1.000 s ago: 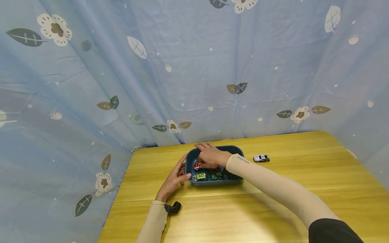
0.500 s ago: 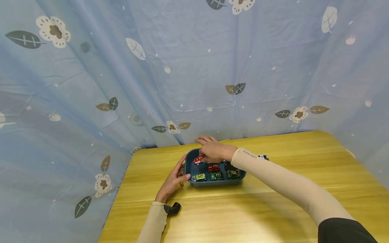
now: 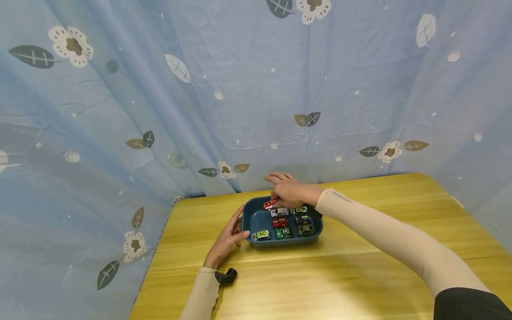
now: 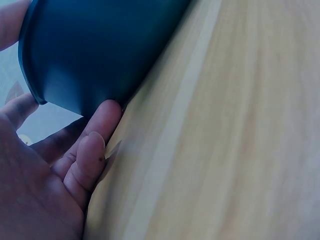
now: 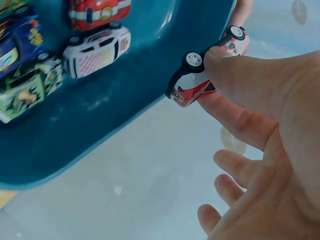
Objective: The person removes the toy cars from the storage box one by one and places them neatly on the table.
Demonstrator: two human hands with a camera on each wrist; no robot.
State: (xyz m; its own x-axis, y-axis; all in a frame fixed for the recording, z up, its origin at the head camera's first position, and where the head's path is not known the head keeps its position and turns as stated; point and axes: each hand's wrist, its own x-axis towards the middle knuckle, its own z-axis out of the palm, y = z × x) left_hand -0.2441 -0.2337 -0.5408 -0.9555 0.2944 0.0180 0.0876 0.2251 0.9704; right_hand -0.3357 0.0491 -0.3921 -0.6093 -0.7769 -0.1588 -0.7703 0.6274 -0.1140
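My right hand [image 3: 290,192] pinches a red-and-white toy car [image 5: 192,82] between thumb and index finger at the far wall of a dark blue plastic bin [image 3: 258,218]. In the right wrist view its wheels face the camera, and the other fingers spread below. Just in front of it inside the bin is a white toy car [image 3: 279,213], then a red toy car [image 3: 280,222] and a green toy car [image 3: 283,233]. My left hand [image 3: 226,240] holds the bin's left end, thumb at the front corner and fingers along the outer wall [image 4: 95,60].
To the right in the bin stand a green-and-white toy car [image 3: 298,210], a blue one [image 3: 302,220] and a camouflage one [image 3: 305,230]. A yellow-green toy car [image 3: 261,235] lies at the front left. The wooden table [image 3: 280,280] meets a patterned blue curtain [image 3: 248,111] behind.
My right hand has moved right and slightly back with the red-and-white toy car, uncovering more cars. The car on the table at right is now hidden behind the sleeve. The left hand stays put.
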